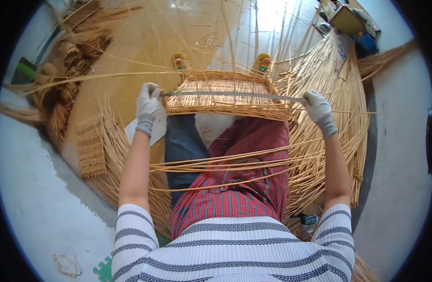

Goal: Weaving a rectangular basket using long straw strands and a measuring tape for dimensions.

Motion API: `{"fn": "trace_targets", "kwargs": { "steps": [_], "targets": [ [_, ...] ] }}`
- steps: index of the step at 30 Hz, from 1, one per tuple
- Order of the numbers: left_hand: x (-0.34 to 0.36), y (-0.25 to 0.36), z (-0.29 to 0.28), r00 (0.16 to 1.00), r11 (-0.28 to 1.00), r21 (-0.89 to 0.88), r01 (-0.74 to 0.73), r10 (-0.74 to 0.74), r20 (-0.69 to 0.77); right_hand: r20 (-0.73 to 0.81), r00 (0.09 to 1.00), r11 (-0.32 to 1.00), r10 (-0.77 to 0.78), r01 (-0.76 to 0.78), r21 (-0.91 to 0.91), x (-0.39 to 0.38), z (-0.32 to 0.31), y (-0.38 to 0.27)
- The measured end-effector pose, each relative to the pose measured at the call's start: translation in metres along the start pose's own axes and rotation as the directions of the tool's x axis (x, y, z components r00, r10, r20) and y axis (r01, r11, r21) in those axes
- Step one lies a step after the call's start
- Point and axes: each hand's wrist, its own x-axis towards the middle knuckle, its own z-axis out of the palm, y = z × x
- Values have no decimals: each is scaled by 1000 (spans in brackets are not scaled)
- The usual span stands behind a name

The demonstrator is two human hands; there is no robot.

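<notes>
At either end of the basket (225,85), the left hand (148,107) and the right hand (319,112) (both gloved) grip a thin grey strip (216,93), stretched between them across the basket. Loose canes (335,98) fan out to the basket's right; a flat woven piece (90,148) lies to its left.

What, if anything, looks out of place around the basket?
Short cane bits lie scattered on the floor beyond the woven basket, loose rather than bundled. Several long canes stretch over the person's lap. The basket itself shows no obvious damage.
</notes>
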Motion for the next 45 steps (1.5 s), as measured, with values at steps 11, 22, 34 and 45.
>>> {"fn": "trace_targets", "kwargs": {
  "steps": [11, 22, 34, 45],
  "targets": [
    [-3, 3, -23, 979, 985, 90, -146, 130, 158, 29, 997, 997, 76, -77, 9, 1, 15, -16],
    [18, -6, -30, 968, 996, 88, -22, -1, 250, 92, 987, 986, 129, -137, 91, 1, 31, -2],
    [11, -6, -23, 969, 979, -77, 190, -175, 173, -143, 990, 996, -18, 29, 82, -5, 56, 11],
    [-71, 124, 66, 799, 619, 630, -469, 601, 4, 315, 923, 943, -220, 118, 311, -121, 57, -122]
  ]
}}
